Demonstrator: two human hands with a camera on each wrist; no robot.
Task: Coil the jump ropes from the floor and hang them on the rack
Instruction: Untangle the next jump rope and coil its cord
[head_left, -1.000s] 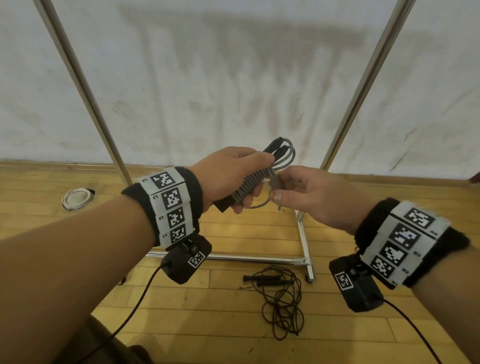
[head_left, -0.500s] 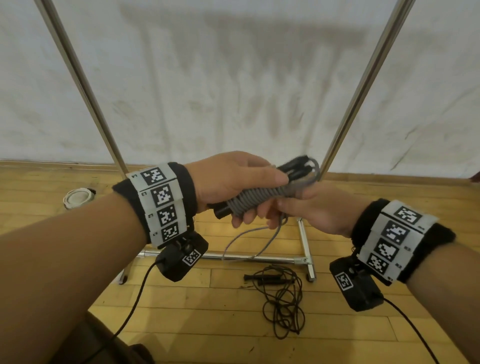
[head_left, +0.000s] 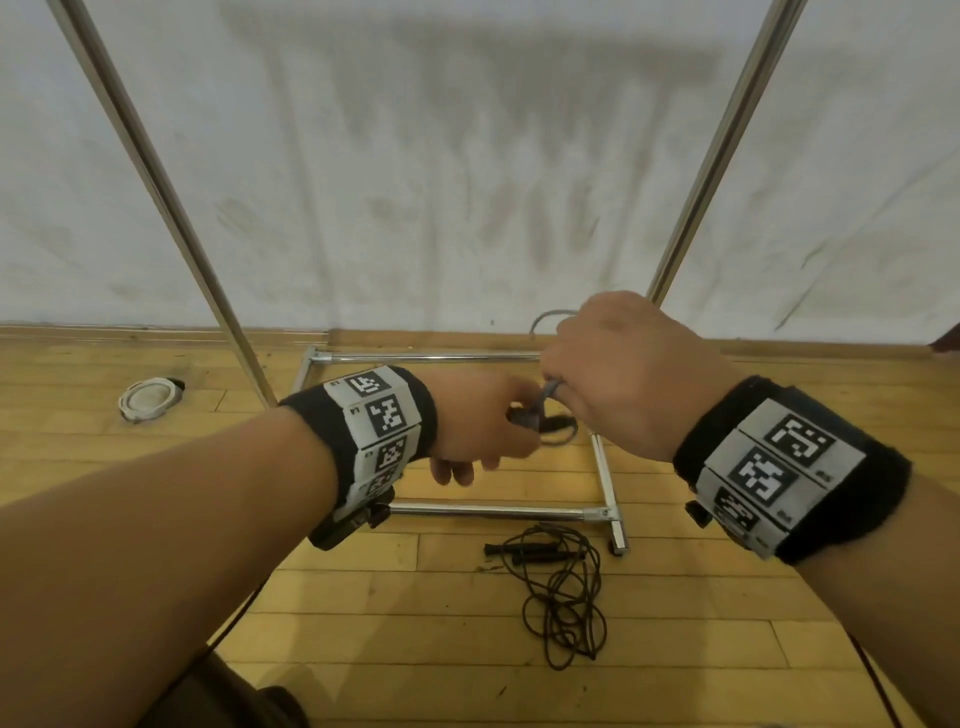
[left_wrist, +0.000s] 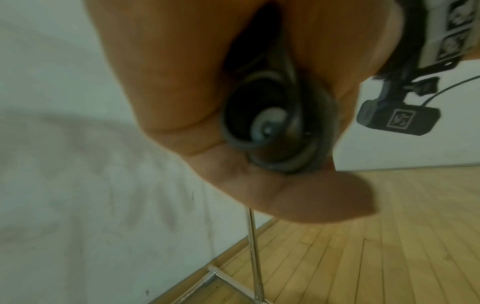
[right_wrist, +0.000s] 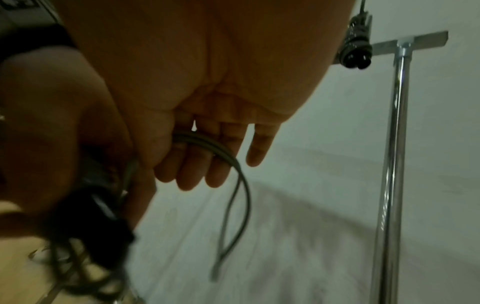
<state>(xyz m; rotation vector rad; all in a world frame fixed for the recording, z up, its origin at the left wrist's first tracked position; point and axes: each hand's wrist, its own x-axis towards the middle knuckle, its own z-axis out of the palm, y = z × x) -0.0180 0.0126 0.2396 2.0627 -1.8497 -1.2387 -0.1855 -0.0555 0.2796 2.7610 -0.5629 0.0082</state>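
A grey jump rope (head_left: 530, 418), wound round its black handles, sits in my left hand (head_left: 483, 431), which grips the bundle with curled fingers. The left wrist view looks at the coil (left_wrist: 272, 127) end-on inside that fist. Just right of it and slightly higher, my right hand (head_left: 566, 384) pinches a free loop of the grey cord (right_wrist: 207, 146), which runs across the fingers (right_wrist: 221, 160) and hangs beyond them. A black jump rope (head_left: 566, 597) lies tangled on the wooden floor in front of the rack's base (head_left: 493, 512). The rack's uprights (head_left: 722, 156) rise behind my hands.
Another coiled rope (right_wrist: 357, 51) hangs from the rack's top bar (right_wrist: 415, 42) in the right wrist view. A round white object (head_left: 148, 397) lies on the floor at the left. A white wall stands behind the rack.
My left hand has rolled palm down with the bundle. The right hand has moved from beside the bundle to above it, carrying a loop of grey cord.
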